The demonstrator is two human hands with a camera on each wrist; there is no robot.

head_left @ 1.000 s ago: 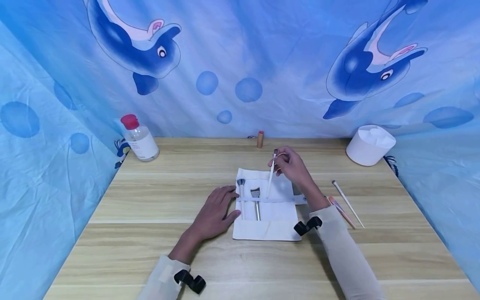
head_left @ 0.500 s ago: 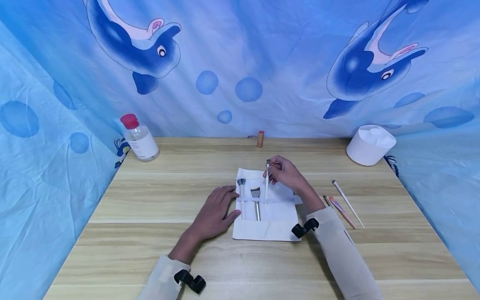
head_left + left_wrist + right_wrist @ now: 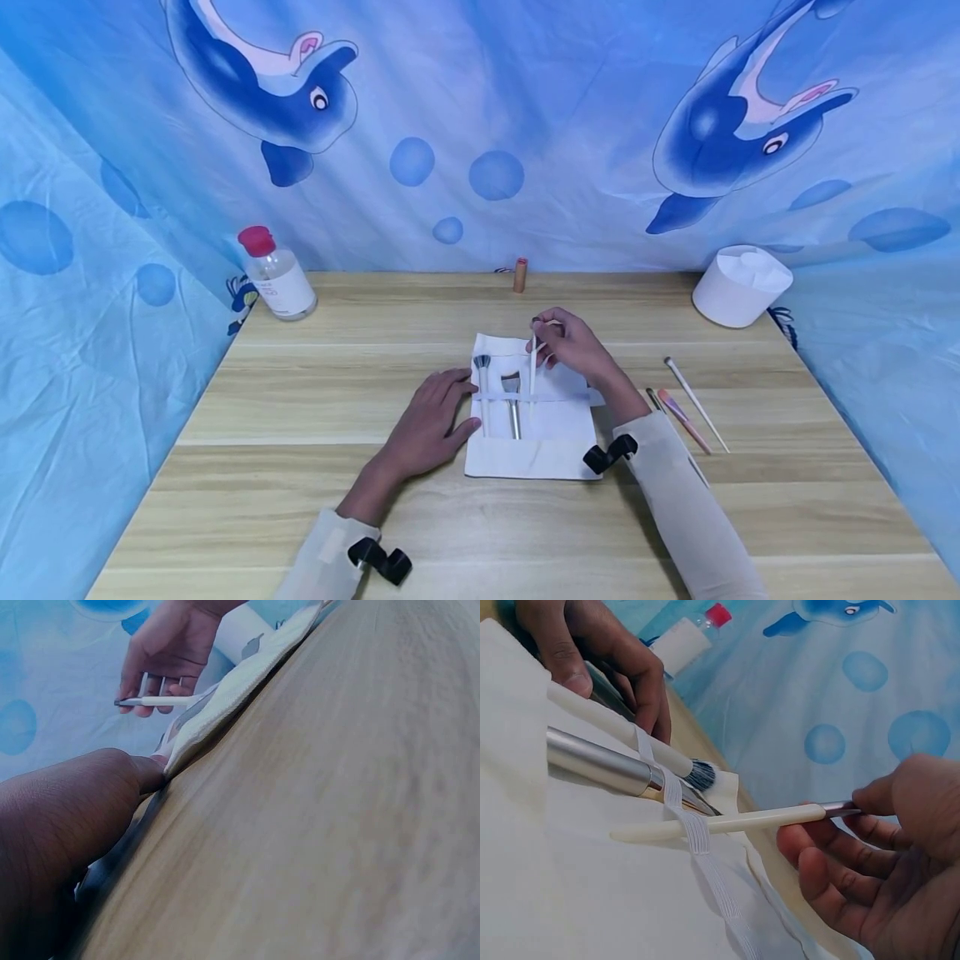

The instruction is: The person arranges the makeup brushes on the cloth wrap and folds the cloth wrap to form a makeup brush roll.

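A white cloth brush roll (image 3: 532, 460) lies unrolled on the table, an elastic band (image 3: 724, 900) running across it. Two makeup brushes sit under the band: one with a fluffy dark tip (image 3: 702, 775) and one with a silver handle (image 3: 600, 761). My right hand (image 3: 568, 343) pinches a slim white-handled makeup brush (image 3: 765, 819) near its metal collar; the handle's end passes under the band, pointing toward the roll's pocket. At the roll's left edge my left hand (image 3: 431, 423) rests flat, its fingers and thumb touching the cloth.
More makeup brushes lie right of the roll, among them a pink one (image 3: 684, 421) and a white one (image 3: 696, 404). Along the back stand a red-capped bottle (image 3: 281, 283), a small brown tube (image 3: 520, 276) and a white paper roll (image 3: 741, 287).
My right hand has moved left and toward me with the white-handled brush, and its handle has slid under the elastic band. The left hand stays in place.
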